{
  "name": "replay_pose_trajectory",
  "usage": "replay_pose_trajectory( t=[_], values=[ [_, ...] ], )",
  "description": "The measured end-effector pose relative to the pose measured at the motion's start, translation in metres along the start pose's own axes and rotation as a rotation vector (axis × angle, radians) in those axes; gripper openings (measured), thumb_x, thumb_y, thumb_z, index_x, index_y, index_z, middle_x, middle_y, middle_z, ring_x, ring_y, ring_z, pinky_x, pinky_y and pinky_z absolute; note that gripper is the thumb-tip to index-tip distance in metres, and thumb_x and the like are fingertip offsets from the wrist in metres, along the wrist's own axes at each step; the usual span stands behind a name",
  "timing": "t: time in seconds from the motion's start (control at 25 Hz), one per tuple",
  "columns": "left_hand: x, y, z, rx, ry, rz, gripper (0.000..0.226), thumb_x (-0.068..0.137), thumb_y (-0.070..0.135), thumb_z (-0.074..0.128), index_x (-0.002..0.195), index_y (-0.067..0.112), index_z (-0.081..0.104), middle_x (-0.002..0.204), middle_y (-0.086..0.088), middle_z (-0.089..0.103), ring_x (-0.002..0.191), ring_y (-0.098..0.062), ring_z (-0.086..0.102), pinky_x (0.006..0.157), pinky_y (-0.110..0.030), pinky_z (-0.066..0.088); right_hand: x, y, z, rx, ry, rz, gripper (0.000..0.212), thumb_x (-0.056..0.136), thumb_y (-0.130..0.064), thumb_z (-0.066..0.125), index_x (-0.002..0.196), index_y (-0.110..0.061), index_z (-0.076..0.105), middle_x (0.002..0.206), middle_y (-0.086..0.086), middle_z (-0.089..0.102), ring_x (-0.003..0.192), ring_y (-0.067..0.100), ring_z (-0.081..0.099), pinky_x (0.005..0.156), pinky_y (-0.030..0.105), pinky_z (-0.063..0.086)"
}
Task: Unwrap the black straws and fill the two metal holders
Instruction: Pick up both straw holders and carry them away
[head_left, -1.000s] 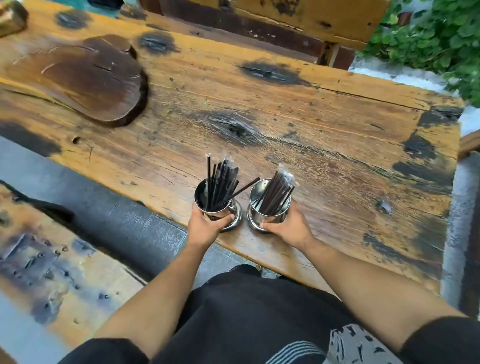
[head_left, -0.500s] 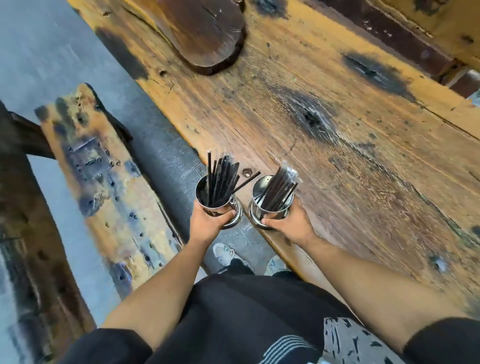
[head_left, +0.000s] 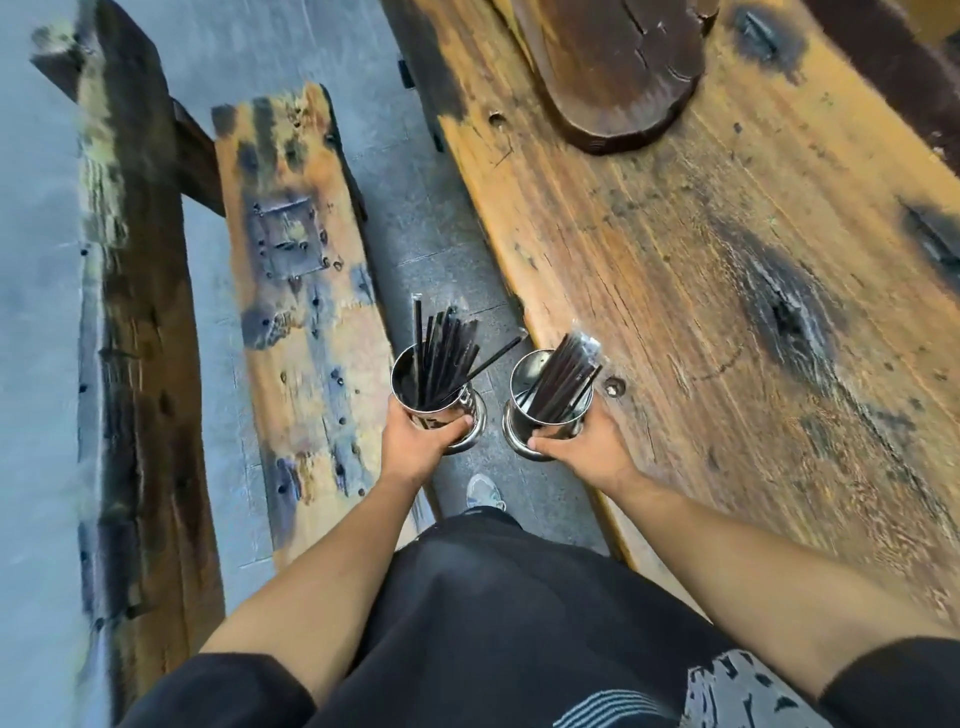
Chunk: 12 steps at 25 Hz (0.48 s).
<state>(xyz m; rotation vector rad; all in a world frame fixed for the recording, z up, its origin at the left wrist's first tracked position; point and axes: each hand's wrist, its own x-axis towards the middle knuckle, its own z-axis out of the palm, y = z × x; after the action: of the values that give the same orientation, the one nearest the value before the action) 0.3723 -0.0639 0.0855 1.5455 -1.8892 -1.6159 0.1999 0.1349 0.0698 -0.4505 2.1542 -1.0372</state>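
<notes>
- Outdoors, by the look of it: a grey paved floor (head_left: 436, 218) runs between rough, scorched timber furniture.
- Far left, a dark weathered beam (head_left: 130, 338), then a worn wooden bench (head_left: 306, 322) with a nailed metal patch.
- Left hand (head_left: 415, 441) grips the left metal holder (head_left: 441, 400) from below, fingers curled round its wall and thumb across the front; it is held in the air over the floor.
- Black straws (head_left: 441, 353) stand loose in that holder, fanned out, one leaning far to the right. They look bare of wrapping, though blur makes this uncertain.
- Right hand (head_left: 582, 449) grips the right metal holder (head_left: 548, 410) the same way, fingers wrapped round it, at the near edge of the wooden table (head_left: 701, 291).
- Its straw bundle (head_left: 566, 379) seems to carry clear film at the top, so I judge these are not yet unwrapped.
- Both holders hold straws, so filling appears largely done; stripping the right bundle looks like what remains.
- Further back on the table lies a dark wooden slab (head_left: 613, 67).
- No brand, label or writing can be read anywhere.
</notes>
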Motion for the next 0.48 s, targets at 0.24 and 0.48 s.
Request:
replay_pose_trajectory(
  t=[0.24,0.48],
  values=[
    [0.061,0.004,-0.043,0.001,-0.036,-0.028,0.073,0.061,0.033,0.102,0.115,0.033,0.053,0.104,0.004,0.081,0.104,-0.011,0.076,0.104,-0.044,0.057,0.072,-0.041,0.027,-0.040,-0.002,-0.008,0.093,0.053,-0.063,0.093,0.132,-0.041,0.048,0.114,-0.004,0.074,0.112,0.013,0.071,0.107,0.044,0.053],
    [0.128,0.011,-0.068,-0.007,-0.063,-0.025,0.075,0.060,0.038,0.101,0.117,0.038,0.052,0.106,0.006,0.080,0.106,-0.011,0.075,0.105,-0.042,0.057,0.134,-0.079,0.056,-0.024,0.024,-0.009,0.099,0.050,-0.068,0.093,0.133,-0.040,0.047,0.115,-0.004,0.074,0.110,0.015,0.072,0.106,0.045,0.054]
  ],
)
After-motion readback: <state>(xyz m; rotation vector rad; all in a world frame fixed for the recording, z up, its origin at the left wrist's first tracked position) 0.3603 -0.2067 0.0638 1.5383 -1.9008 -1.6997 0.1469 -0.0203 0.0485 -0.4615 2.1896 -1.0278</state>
